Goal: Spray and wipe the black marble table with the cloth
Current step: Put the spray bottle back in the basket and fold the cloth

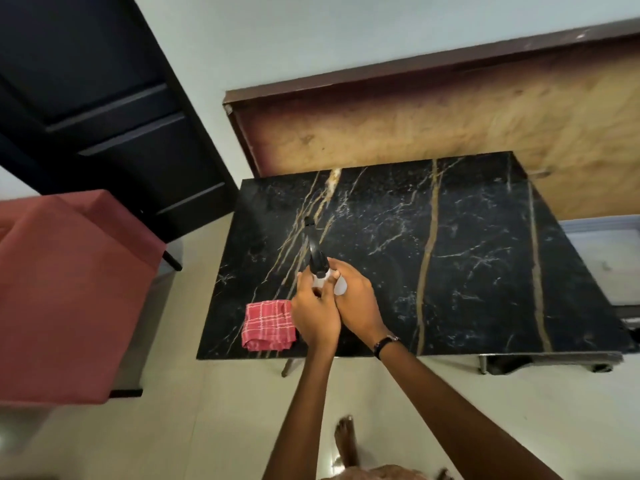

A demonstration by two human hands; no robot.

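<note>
Head view: I see both hands wrapped round the spray bottle (320, 268) above the black marble table (450, 271).
Grip: left hand (313, 311) and right hand (355, 299) clasp it.
Nozzle: aimed away, toward the far-left corner.
Cloth (268, 325): folded on the near-left tabletop, just beside my left hand, the nearer one.

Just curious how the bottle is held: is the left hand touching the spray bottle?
Touching. The head view shows the left hand with its fingers curled round the white body of the spray bottle, the right hand gripping it too.
</note>
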